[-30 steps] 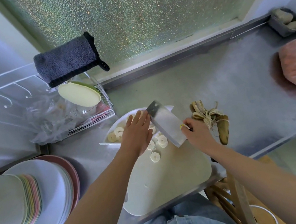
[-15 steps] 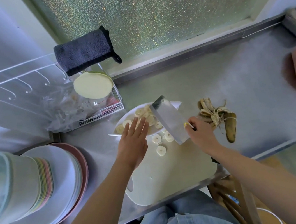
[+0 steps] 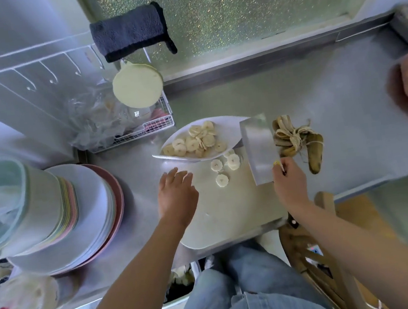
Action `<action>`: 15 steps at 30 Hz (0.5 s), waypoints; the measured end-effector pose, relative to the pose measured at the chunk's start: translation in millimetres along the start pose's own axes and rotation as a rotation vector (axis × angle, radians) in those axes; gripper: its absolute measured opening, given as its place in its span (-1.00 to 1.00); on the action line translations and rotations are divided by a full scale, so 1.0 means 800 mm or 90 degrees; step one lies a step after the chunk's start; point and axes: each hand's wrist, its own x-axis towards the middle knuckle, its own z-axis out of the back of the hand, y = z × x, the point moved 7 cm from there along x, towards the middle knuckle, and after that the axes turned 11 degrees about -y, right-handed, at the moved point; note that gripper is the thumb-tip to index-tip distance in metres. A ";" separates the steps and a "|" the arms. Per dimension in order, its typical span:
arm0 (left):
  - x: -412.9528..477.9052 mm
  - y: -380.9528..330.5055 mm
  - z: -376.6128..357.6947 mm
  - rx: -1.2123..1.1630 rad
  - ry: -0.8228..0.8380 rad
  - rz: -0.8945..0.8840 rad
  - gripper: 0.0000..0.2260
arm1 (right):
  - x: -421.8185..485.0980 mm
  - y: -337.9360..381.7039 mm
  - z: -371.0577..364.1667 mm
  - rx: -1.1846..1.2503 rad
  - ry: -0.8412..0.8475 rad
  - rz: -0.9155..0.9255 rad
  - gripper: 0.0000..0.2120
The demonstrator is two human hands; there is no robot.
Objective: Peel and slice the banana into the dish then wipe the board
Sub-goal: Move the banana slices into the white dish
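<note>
a: left hand (image 3: 177, 196)?
b: palm down at the left edge of the cutting board (image 3: 234, 212), fingers straight, a bit spread, holding nothing. can't tell if it touches or hovers. guess: there to steady the board or nudge slices.
a: right hand (image 3: 290, 184)?
b: fingers curled round the cleaver (image 3: 259, 149) handle, which is mostly hidden under them. forearm comes in from lower right, wrist bent inward.
a: blade?
b: tilted, flat face up toward the camera, far end just beside the dish rim. reads as a scoop or pusher here, not a cut.
a: banana?
b: a few loose slices (image 3: 222, 180) on the board between the hands, not yet in the dish. piled slices (image 3: 195, 139) sit in the white dish (image 3: 231, 130), which is parked at the board's far edge, likely so the push is short.
a: peel?
b: banana peel (image 3: 297, 139) lies on the steel counter (image 3: 334, 111) right of the blade, out of the way.
a: wipe?
b: not started, i'd say. dark cloth (image 3: 130, 34) hangs far back left, well apart from both hands.
</note>
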 end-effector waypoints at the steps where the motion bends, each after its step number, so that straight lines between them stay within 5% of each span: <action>1: -0.004 0.000 0.002 -0.053 -0.018 0.039 -0.63 | -0.007 -0.006 0.006 -0.006 -0.020 -0.010 -0.85; 7: -0.015 -0.012 -0.019 -0.176 -0.005 0.086 -0.63 | -0.053 -0.047 0.017 -0.038 -0.054 -0.043 -0.83; 15: -0.024 -0.017 -0.053 -0.054 0.118 0.038 -0.33 | -0.046 -0.063 0.014 -0.023 -0.062 -0.061 -0.81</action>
